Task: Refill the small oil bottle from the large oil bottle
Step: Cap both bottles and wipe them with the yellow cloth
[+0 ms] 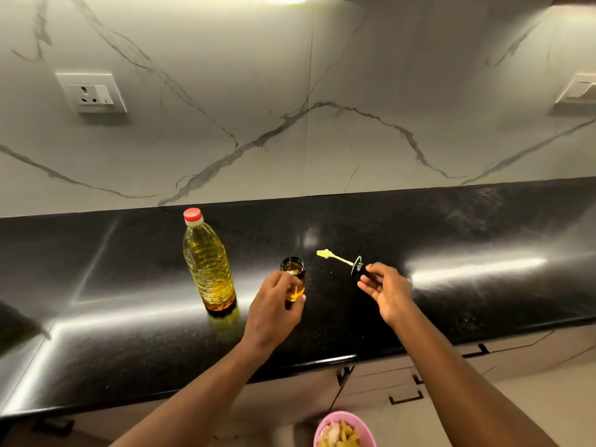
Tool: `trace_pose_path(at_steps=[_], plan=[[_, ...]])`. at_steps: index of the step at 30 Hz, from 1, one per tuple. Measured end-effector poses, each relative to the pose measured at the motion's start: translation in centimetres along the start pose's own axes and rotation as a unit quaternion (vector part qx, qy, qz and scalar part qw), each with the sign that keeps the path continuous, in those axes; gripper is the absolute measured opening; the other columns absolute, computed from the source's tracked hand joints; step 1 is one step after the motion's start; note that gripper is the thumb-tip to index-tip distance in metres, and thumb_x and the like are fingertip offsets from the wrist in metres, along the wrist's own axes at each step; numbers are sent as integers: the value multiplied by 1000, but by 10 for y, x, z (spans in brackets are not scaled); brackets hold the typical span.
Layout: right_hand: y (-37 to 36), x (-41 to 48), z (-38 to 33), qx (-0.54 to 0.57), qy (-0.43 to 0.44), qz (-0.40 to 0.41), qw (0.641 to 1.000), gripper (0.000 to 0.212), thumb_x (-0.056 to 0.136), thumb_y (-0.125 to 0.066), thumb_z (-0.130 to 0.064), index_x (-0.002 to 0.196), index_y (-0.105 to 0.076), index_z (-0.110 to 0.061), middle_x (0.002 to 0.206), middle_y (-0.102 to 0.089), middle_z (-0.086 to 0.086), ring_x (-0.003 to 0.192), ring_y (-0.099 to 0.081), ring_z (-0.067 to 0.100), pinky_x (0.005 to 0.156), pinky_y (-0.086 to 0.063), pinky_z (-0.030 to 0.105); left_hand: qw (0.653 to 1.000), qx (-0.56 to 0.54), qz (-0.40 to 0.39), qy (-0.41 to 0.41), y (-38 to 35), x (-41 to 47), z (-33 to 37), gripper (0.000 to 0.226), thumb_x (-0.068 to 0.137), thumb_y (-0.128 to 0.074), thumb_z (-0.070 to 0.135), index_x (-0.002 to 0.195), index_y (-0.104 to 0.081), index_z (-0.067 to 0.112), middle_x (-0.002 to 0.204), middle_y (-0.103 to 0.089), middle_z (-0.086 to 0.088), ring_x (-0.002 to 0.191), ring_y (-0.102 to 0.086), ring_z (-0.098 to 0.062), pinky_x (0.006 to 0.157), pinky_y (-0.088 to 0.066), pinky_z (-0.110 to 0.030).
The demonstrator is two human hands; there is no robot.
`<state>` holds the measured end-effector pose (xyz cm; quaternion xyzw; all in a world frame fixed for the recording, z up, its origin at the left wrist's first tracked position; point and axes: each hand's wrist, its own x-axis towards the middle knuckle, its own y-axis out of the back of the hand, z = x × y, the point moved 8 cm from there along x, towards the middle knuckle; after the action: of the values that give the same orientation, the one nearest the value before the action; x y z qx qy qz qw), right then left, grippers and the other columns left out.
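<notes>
The large oil bottle (208, 267), clear plastic with a red cap on, stands upright on the black counter (451, 246), full of yellow oil. Just to its right stands the small amber oil bottle (294, 279), uncapped, with a little oil in the bottom. My left hand (274, 314) wraps around its lower part. My right hand (385, 293) holds the small bottle's black lid (359, 268) by its knob, off to the right of the bottle. A pale yellow brush stem (332, 257) sticks out from the lid toward the left, above the counter.
A marble backsplash rises behind the counter with a socket (92, 93) at upper left and a switch plate (577, 90) at right. Drawers with dark handles (406, 398) sit below the counter edge. A pink bowl (343, 430) of scraps lies on the floor below.
</notes>
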<state>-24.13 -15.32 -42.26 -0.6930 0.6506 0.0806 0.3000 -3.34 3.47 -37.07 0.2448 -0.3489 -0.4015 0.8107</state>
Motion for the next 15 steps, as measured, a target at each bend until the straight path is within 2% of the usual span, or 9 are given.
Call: trace_pose_path(at_steps=[2,4,6,8,11,13,15], plan=[[-17,-11,-29,-40,54,-39,997,3,89,-73,3,89,-74,0,81,-72,15,67,-67,23,69,-67,39,999,-22,17,47,4,1,-12,45,88,-82,30,125,-58,25,126,-54,9,109,-59,-8,84,-51,-22],[-38,-28,-57,-106,115,-81,984,5,88,-75,1,93,-78,2,85,-74,19,68,-70,23,71,-66,39,994,-38,24,97,4,3,-25,62,85,-84,34,137,-52,24,135,-50,6,121,-55,-12,95,-52,-29],[-62,-45,-78,-197,181,-116,957,8,89,-77,-3,96,-81,-1,91,-78,19,73,-73,23,76,-67,39,988,-56,15,143,0,5,-36,77,83,-85,39,148,-46,23,143,-48,4,129,-51,-13,104,-51,-36],[-88,-64,-92,-313,266,-150,899,10,90,-78,-10,98,-84,-9,90,-81,7,78,-77,16,78,-66,33,982,-67,1,175,-5,8,-44,90,82,-86,45,155,-39,22,149,-45,2,134,-49,-14,107,-50,-39],[-127,-89,-93,-491,382,-188,760,20,90,-79,-19,110,-82,-16,96,-75,-7,84,-70,3,78,-54,15,978,-75,-18,196,-12,13,-51,101,79,-87,49,159,-34,20,152,-42,0,139,-46,-19,111,-48,-45],[-147,-99,-83,-540,417,-214,699,27,92,-77,-22,118,-79,-16,104,-71,-3,89,-66,4,82,-51,15,976,-79,-26,201,-14,19,-54,104,77,-87,51,160,-33,19,151,-41,-2,139,-46,-20,111,-48,-45],[-161,-105,-72,-569,437,-230,657,30,94,-75,-25,122,-77,-15,109,-70,0,93,-66,9,85,-54,20,975,-84,-30,202,-16,25,-56,106,75,-88,52,160,-34,18,151,-42,-2,139,-46,-21,111,-48,-46]])
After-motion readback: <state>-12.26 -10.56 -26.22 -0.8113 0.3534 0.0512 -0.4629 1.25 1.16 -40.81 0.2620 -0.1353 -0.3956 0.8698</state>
